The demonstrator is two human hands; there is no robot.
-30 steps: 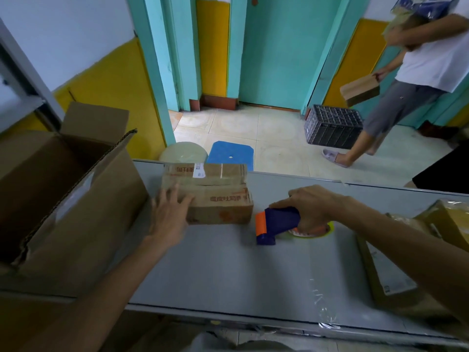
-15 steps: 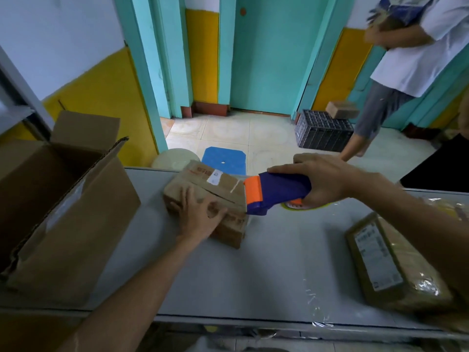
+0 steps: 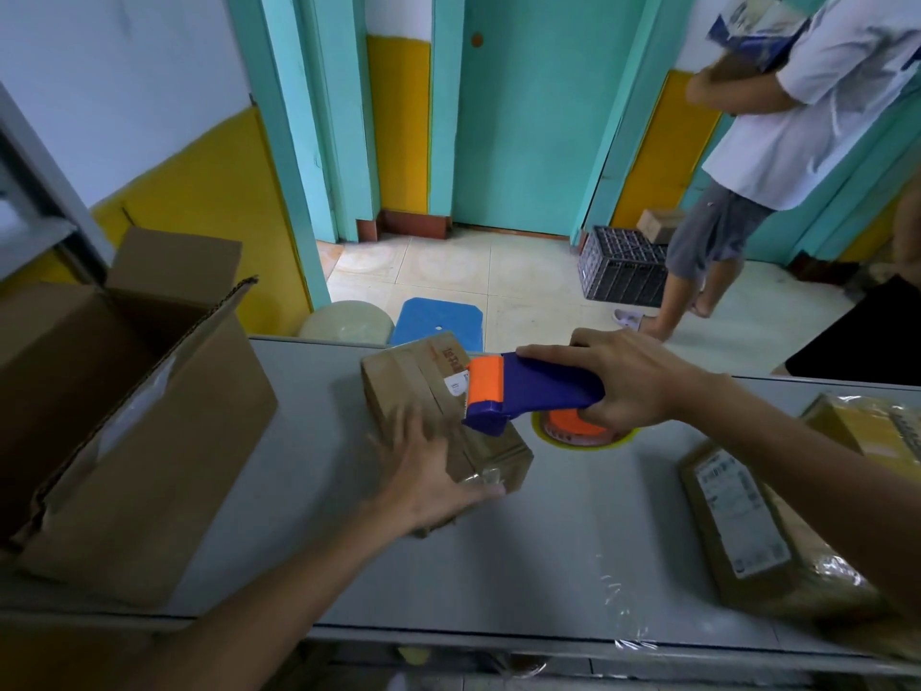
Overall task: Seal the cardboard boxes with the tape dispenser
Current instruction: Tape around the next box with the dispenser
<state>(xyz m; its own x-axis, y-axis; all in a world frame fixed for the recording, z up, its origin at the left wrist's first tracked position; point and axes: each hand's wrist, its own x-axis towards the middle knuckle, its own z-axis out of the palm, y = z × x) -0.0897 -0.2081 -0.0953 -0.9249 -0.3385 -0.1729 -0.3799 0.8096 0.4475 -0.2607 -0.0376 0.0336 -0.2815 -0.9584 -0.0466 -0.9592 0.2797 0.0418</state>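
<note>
A small cardboard box (image 3: 413,386) lies at an angle in the middle of the grey table (image 3: 548,531), with a white label near its far end. My left hand (image 3: 428,471) lies over the box's near end, blurred, fingers spread across the top. My right hand (image 3: 618,381) grips the handle of a blue and orange tape dispenser (image 3: 518,386). The dispenser's orange head is over the top of the box near the label. Whether it touches the cardboard cannot be told.
A large open carton (image 3: 124,416) stands at the table's left. Taped parcels (image 3: 747,531) lie at the right edge. Behind the table are two stools (image 3: 438,319), a black crate (image 3: 623,266) and a person (image 3: 777,142) standing with packages.
The box has turned further and slid toward me under my left hand. My right hand lifted the dispenser off the table and brought it over the box top.
</note>
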